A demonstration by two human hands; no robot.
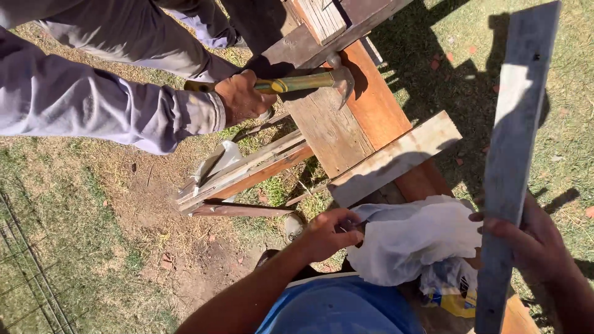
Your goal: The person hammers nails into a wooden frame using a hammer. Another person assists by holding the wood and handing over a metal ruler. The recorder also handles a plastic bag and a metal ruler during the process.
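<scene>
The left hand [326, 234] was at the open edge of a white bag [411, 238], its fingers pinched together on the plastic rim, with a small dark thing just beside the fingertips that was too small to make out. The bag lay crumpled on the near end of the desk [334, 130], a rough bench of worn boards, and part of a yellow pack [455, 303] showed beneath it. The right hand [535, 241] was clamped around a long grey plank [513, 148], held nearly upright and tilted a little, its top end reaching toward the upper edge of the view over the grass [93, 247].

Across the desk, another person's hand [241, 96], in a grey sleeve, gripped the handle of a hammer [309, 80] with a yellow and green grip. The steel head rested over the boards at the far end. A pale short board [396, 158] lay crosswise on the desk, between the hammer and the bag. Loose slats [244, 170] leaned off the desk's left side onto the ground.
</scene>
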